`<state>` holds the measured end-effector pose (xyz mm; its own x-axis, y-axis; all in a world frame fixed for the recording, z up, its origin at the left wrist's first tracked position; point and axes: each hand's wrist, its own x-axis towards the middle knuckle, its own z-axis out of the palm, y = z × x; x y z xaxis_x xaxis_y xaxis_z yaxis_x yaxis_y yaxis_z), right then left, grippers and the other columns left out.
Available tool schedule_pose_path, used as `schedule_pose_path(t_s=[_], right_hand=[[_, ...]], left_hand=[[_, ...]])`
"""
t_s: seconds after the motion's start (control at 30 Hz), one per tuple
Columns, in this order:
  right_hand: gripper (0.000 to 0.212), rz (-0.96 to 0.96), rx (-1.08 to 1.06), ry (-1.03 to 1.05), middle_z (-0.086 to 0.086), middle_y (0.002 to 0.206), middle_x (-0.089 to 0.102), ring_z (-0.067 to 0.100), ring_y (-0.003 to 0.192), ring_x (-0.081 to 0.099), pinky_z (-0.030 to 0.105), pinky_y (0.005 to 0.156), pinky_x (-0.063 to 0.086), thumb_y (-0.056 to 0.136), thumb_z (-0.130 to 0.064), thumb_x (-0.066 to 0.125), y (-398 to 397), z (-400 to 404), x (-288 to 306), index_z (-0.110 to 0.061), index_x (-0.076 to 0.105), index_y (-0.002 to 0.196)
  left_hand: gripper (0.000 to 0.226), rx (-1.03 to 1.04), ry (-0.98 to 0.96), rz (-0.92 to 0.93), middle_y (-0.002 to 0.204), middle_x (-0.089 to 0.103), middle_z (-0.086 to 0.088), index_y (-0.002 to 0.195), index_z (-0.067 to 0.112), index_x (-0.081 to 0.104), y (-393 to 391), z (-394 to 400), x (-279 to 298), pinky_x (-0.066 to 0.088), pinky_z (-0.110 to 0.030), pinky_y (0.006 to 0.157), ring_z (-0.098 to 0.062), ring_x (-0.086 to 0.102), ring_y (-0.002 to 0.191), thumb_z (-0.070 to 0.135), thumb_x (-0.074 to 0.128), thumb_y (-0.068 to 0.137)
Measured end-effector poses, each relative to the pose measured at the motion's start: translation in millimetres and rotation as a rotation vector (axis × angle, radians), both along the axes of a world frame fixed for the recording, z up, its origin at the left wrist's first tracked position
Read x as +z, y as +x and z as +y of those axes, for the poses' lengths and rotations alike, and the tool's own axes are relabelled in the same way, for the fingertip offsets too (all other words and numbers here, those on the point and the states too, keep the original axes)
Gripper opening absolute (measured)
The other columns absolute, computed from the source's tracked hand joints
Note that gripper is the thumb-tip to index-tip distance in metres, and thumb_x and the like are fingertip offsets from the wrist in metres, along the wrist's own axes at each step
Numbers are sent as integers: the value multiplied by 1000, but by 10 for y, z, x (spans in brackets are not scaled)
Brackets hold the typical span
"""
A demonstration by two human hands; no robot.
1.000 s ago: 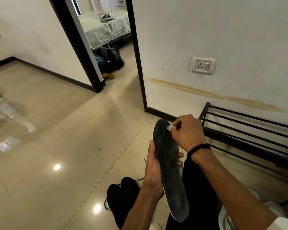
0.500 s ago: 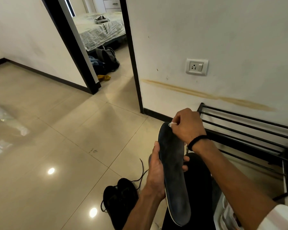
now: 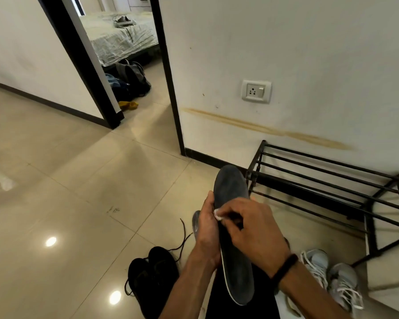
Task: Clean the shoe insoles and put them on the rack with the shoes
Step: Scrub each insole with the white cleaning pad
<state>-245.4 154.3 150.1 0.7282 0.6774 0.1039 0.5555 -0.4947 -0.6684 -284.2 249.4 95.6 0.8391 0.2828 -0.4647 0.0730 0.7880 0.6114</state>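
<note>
Insole (image 3: 233, 229): dark grey, held upright in front of the person; long axis runs 12 to 6 o'clock, rounded toe end at 12, heel end at 6, tilted slightly toward 5.
Left hand (image 3: 207, 236): fingers curled round the insole's left edge at mid-length, gripping it.
Right hand (image 3: 253, 231): fingers pinch a small white wipe (image 3: 217, 214) against the insole's face.
Rack (image 3: 327, 187): black bar frame at 2 o'clock of the insole, against the wall.
Black shoes (image 3: 152, 277): on the floor at 8 o'clock.
White shoes (image 3: 332, 279): at 4 o'clock.
</note>
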Motion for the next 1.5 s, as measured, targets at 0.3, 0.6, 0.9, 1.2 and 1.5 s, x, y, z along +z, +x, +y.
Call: schedule_pose_path(t_s=[0.3, 0.6, 0.9, 1.2, 1.5], right_hand=[[11, -44, -344, 39, -5, 101, 69, 6, 92, 63, 27, 93, 54, 88, -18, 74, 546, -536, 7, -20, 74, 99], [7, 204, -260, -162, -16, 89, 68, -6, 77, 63, -1, 69, 44, 85, -30, 78, 37, -1372, -304, -31, 77, 92], [5, 93, -402, -172, -6, 89, 75, 6, 78, 67, 24, 81, 58, 88, -25, 75, 406, -1177, -666, -24, 78, 92], [19, 153, -192, -353, 1, 76, 70, 11, 75, 60, 27, 72, 55, 92, -19, 67, 44, -1345, -479, -20, 79, 76], [11, 59, -391, -244, -5, 80, 65, 8, 73, 59, 30, 69, 55, 87, -21, 75, 53, -1418, -545, -21, 72, 77]], left_hand=[[59, -131, -65, -16, 93, 78, -11, 85, 14, 84, 229, -852, 134, 61, -28, 72, -20, 76, 80, 42, 36, 104], [60, -177, -44, 132, 93, 75, -16, 84, 11, 84, 291, -1263, -337, 62, -33, 71, -24, 75, 81, 46, 39, 103], [66, -277, -357, 210, 135, 64, -20, 129, 10, 70, 173, -1344, -581, 35, -50, 120, -35, 59, 130, 60, 39, 100], [70, -311, -358, 107, 127, 64, -16, 138, 6, 62, 293, -1303, -760, 41, -43, 113, -30, 60, 117, 59, 61, 92], [71, -388, -378, 59, 126, 63, -15, 141, 6, 59, 382, -1363, -738, 35, -42, 118, -28, 61, 115, 59, 60, 94]])
